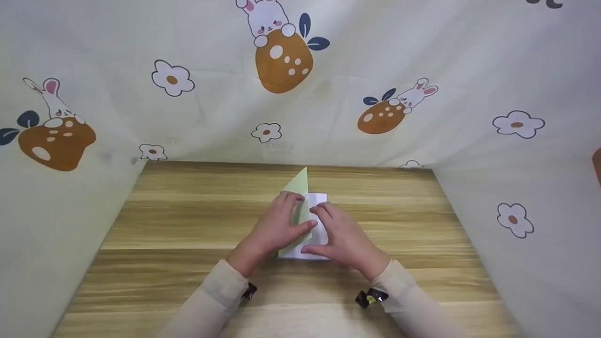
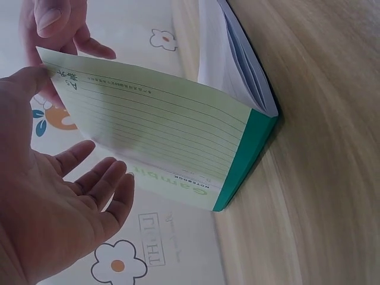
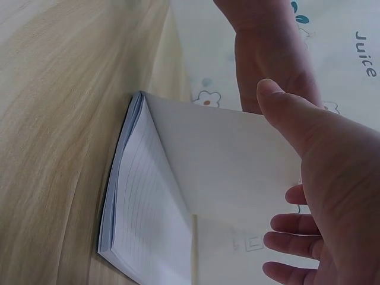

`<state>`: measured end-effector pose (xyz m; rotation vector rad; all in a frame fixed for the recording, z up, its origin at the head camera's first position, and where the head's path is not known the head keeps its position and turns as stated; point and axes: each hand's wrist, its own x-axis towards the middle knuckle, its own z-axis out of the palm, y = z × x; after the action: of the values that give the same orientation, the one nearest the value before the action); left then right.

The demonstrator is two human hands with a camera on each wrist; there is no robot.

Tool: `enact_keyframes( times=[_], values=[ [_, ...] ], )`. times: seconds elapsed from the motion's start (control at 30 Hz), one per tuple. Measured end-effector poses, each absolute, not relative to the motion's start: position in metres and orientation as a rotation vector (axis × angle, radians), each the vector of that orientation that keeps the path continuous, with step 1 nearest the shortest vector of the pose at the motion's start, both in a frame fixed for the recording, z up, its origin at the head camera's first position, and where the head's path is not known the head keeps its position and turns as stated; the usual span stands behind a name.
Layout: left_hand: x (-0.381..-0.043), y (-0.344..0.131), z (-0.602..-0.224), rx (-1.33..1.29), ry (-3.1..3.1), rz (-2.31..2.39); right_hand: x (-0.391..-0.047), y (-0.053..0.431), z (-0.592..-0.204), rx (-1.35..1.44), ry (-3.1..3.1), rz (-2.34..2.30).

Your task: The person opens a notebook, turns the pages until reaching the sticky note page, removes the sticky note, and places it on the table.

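Observation:
A notebook lies on the table with its light green front cover point(image 2: 160, 113) raised upright, the green spine strip point(image 2: 244, 157) at its base. The cover's blank inner side point(image 3: 225, 148) faces my right hand, and a lined white page point(image 3: 145, 196) lies beneath. My left hand point(image 1: 279, 223) is on the printed side; its thumb touches the cover's free edge, while its other fingers are loosely bent and apart from it. My right hand point(image 1: 350, 239) hovers over the white pages, thumb and fingers spread, holding nothing. Whether its fingertips touch the cover is unclear.
The wood-grain table point(image 1: 188, 225) extends around the notebook on all sides. Pale cloth printed with rabbits and flowers point(image 1: 211, 117) encloses the back, left and right of the table. A small dark device point(image 1: 371, 297) sits at the right wrist.

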<state>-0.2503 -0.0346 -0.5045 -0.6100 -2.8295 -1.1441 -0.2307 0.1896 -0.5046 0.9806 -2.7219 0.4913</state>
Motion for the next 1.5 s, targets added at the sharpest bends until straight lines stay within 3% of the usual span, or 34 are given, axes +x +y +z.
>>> enact_keyframes(
  times=[0.4, 0.87, 1.5],
  values=[
    [-0.251, -0.036, -0.501, -0.652, -2.823, -1.13, -0.233, 0.194, -0.509, 0.987, -2.681, 0.546],
    [-0.255, -0.055, -0.497, -0.936, -2.766, -0.945, -0.233, 0.207, -0.514, 0.888, -2.79, 0.539],
    [-0.253, -0.09, -0.482, -0.946, -2.762, -0.953, -0.235, 0.217, -0.514, 0.891, -2.748, 0.609]
  ],
)
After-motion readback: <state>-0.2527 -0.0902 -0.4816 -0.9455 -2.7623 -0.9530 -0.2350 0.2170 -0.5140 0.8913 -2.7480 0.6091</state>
